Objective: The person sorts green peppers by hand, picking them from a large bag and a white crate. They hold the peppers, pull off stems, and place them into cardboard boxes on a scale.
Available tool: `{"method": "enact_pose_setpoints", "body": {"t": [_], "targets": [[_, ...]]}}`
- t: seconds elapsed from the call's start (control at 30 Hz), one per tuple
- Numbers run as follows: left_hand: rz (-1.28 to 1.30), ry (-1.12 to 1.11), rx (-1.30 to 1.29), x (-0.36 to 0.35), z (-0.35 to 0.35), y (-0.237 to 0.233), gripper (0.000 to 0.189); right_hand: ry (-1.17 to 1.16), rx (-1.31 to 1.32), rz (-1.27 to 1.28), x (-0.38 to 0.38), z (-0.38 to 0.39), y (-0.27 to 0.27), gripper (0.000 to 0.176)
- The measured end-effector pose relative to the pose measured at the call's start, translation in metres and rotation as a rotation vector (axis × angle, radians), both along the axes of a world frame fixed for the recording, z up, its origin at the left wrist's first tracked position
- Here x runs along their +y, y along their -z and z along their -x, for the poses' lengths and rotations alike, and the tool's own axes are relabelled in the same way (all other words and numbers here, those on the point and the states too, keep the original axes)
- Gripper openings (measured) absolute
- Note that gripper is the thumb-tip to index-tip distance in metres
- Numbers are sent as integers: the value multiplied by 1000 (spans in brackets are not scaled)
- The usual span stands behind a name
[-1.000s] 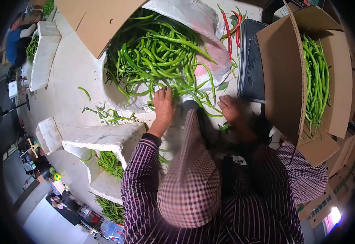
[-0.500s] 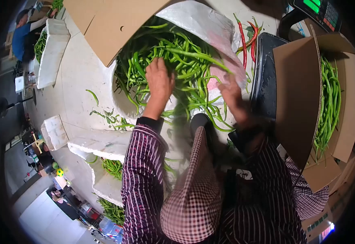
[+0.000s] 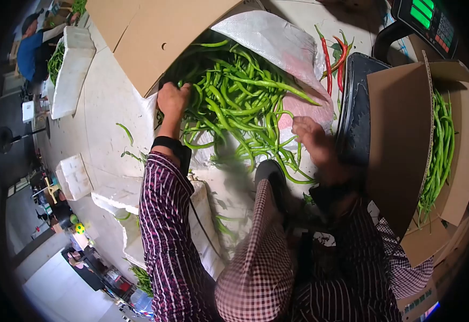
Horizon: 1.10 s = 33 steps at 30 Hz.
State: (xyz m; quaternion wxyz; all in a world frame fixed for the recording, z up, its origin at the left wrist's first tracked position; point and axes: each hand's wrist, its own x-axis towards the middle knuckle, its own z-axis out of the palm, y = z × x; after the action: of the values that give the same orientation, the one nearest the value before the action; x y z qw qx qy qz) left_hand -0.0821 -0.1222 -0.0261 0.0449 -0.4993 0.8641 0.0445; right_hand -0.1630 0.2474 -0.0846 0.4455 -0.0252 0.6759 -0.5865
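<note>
A big heap of green chili peppers (image 3: 240, 91) spills from a white and pink woven sack (image 3: 277, 40). At the heap's left edge, beneath a cardboard flap (image 3: 159, 40), my left hand (image 3: 173, 101) has its fingers curled down; what they hold, if anything, is hidden. My right hand (image 3: 314, 138) hovers just right of the heap, fingers bent and partly blurred, with no pepper seen in it. Two red chilies (image 3: 328, 67) lie beyond the sack, near the scale.
On the right stand a black scale (image 3: 359, 102) with a green display and an open cardboard box (image 3: 395, 129) holding green peppers. White foam boxes (image 3: 73, 72) are on the left; a person (image 3: 29, 53) sits behind one. My shoe (image 3: 271, 174) is below the heap.
My left hand has moved left across the heap to its edge. My right hand has shifted slightly down and right. The view has shifted a little.
</note>
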Motion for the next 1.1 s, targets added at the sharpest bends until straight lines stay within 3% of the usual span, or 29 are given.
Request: {"method": "enact_pose_setpoints", "body": {"t": [0.17,0.27,0.33,0.43,0.47,0.53,0.6,0.67,0.8,1.0,1.07,1.1], "targets": [[0,148,-64,-29,-6,13,52,-136,-58,-37,24,-18,12,39],[-100,192,-222,-51,-11,20,55,-137,90,53,35,-28,10,29],[-271,405,-184,-76,-13,43,55,-174,298,48,37,-32,11,24],[-198,483,-173,-85,-22,57,45,-132,196,-75,30,-41,-13,19],[-193,483,-175,-67,-18,42,45,-131,195,-70,28,-43,-23,19],[73,276,24,-3,-7,-1,34,-241,277,-114,27,-44,-35,16],[131,323,104,14,-15,-1,33,-283,290,-120,34,-51,-27,19],[185,399,34,17,-18,0,38,-265,120,-68,39,-58,-21,27],[-103,242,-12,-17,-4,12,38,-234,68,-102,48,-67,-5,27],[-47,205,85,-6,0,4,40,-205,55,-110,41,-65,-26,24],[-190,13,163,-26,2,15,41,-263,103,-82,43,-69,-20,24],[-276,-33,-6,-40,8,13,48,-262,106,-86,44,-70,-17,24]]}}
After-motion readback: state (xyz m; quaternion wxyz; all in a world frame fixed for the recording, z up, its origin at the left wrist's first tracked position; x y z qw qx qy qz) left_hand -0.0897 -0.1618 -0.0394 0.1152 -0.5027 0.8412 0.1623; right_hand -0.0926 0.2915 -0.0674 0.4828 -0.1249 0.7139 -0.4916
